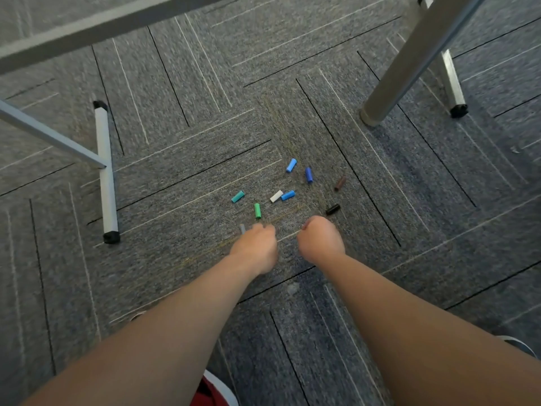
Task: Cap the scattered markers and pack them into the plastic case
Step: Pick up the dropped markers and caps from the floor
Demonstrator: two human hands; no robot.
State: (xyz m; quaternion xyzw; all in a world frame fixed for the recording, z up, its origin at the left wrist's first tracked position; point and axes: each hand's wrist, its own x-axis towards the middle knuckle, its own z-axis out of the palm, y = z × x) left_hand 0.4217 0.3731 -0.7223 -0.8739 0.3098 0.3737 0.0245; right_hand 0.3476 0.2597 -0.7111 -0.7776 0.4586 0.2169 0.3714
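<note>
Several loose marker caps lie on the grey carpet: light blue (pixel 291 165), dark blue (pixel 308 174), brown (pixel 340 183), white (pixel 276 196), another blue (pixel 288 195), teal (pixel 238 196), green (pixel 257 210) and black (pixel 333 209). My left hand (pixel 256 249) is just below the green cap, fingers curled, and a small grey cap (pixel 242 229) pokes out at its fingertips. My right hand (pixel 320 240) is a fist just below the black cap, with a dark reddish spot at its knuckles; what it holds is hidden. No marker bodies or case are in view.
A white metal table foot (pixel 106 183) lies on the left. A round grey leg (pixel 409 63) stands at the upper right, with another foot (pixel 455 92) behind it. A table edge (pixel 87 27) crosses the top. Shoes (pixel 216 391) show at the bottom.
</note>
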